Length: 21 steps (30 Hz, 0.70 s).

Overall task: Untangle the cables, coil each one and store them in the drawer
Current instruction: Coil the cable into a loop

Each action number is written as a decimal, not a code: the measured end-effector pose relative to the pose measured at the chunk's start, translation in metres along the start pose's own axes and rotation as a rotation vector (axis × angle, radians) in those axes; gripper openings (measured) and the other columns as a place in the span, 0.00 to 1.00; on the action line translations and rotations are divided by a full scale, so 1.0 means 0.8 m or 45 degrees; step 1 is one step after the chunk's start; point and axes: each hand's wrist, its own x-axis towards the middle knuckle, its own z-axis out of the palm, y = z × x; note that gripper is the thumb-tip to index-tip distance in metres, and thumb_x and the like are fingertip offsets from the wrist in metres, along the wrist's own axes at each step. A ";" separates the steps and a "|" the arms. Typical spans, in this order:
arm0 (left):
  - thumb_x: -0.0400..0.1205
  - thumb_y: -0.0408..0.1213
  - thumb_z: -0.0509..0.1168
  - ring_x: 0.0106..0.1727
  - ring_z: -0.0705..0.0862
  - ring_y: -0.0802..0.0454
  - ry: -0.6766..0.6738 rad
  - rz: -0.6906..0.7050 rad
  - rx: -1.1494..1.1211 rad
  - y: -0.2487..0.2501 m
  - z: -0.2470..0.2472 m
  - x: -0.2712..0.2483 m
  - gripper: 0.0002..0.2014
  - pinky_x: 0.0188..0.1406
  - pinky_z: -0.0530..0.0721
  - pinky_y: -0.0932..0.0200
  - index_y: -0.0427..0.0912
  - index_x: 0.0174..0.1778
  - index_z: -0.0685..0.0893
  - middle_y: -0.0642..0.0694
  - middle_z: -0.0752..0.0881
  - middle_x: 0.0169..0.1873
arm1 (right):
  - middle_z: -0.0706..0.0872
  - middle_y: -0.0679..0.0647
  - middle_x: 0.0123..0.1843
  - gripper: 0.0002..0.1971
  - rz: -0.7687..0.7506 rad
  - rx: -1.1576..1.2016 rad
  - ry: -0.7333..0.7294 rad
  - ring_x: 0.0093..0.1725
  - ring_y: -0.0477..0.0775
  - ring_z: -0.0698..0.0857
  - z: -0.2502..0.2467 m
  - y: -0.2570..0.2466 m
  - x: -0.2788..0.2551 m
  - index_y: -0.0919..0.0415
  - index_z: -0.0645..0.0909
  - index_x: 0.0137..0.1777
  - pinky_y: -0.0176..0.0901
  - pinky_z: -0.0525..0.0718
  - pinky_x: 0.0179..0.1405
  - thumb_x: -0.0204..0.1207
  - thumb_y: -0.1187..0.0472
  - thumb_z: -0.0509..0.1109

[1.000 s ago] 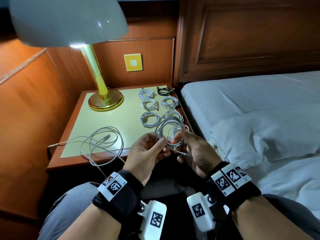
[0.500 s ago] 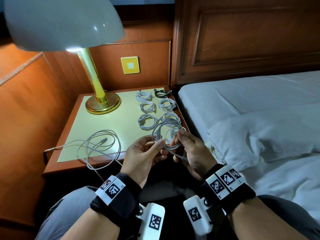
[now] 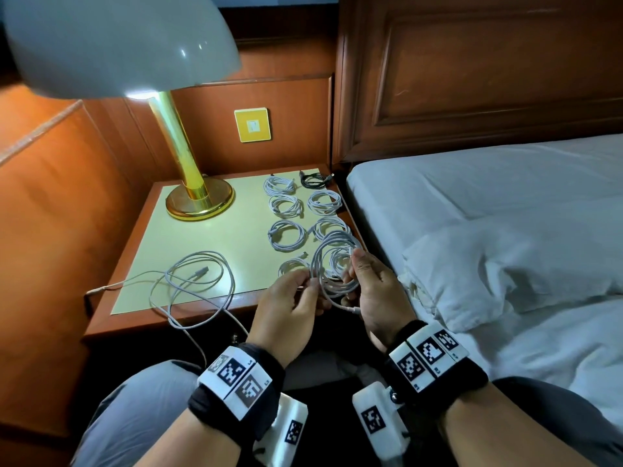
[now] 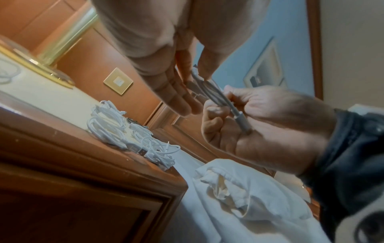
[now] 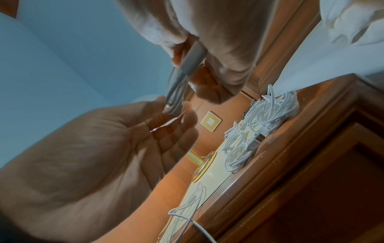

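Note:
A grey-white cable coil is held upright over the front right corner of the nightstand. My left hand pinches its left side between thumb and forefinger, the other fingers straight. My right hand grips the right side with curled fingers, and the cable's plug end lies across its palm. Several white coiled cables and one black coil lie in two rows on the nightstand. A loose, uncoiled cable lies at the front left, one end hanging over the edge.
A brass lamp stands at the back left of the nightstand, with its shade overhead. The bed with white sheets is directly to the right. The nightstand's wooden front panel shows below its top. My knees are below.
Both hands keep hold of the same coil in about the same place. The head view has drifted slightly; nothing on the nightstand has moved.

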 end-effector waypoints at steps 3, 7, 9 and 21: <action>0.80 0.32 0.55 0.43 0.90 0.45 -0.060 0.034 -0.039 0.002 0.003 -0.002 0.16 0.51 0.89 0.39 0.44 0.50 0.89 0.42 0.90 0.42 | 0.78 0.48 0.28 0.21 0.013 -0.023 0.063 0.24 0.49 0.76 -0.002 0.000 0.002 0.58 0.77 0.36 0.41 0.77 0.28 0.86 0.45 0.60; 0.88 0.28 0.59 0.38 0.90 0.51 -0.092 0.007 0.004 -0.002 0.002 0.003 0.11 0.48 0.89 0.50 0.40 0.51 0.88 0.45 0.91 0.35 | 0.76 0.49 0.27 0.22 0.037 0.014 0.074 0.22 0.49 0.73 -0.004 0.000 0.005 0.59 0.74 0.34 0.40 0.74 0.24 0.87 0.47 0.61; 0.87 0.30 0.63 0.36 0.89 0.52 -0.037 -0.018 -0.015 -0.004 -0.001 0.007 0.08 0.50 0.88 0.52 0.40 0.48 0.88 0.44 0.90 0.33 | 0.76 0.49 0.28 0.21 0.053 0.076 0.069 0.22 0.48 0.71 -0.004 -0.003 0.005 0.59 0.75 0.35 0.39 0.71 0.22 0.87 0.48 0.61; 0.82 0.25 0.69 0.46 0.90 0.42 0.101 -0.290 -0.697 0.001 -0.006 0.012 0.05 0.52 0.90 0.52 0.29 0.50 0.90 0.31 0.91 0.44 | 0.73 0.52 0.26 0.22 0.147 0.100 -0.039 0.25 0.51 0.69 -0.009 -0.002 0.008 0.56 0.74 0.34 0.44 0.66 0.27 0.85 0.43 0.62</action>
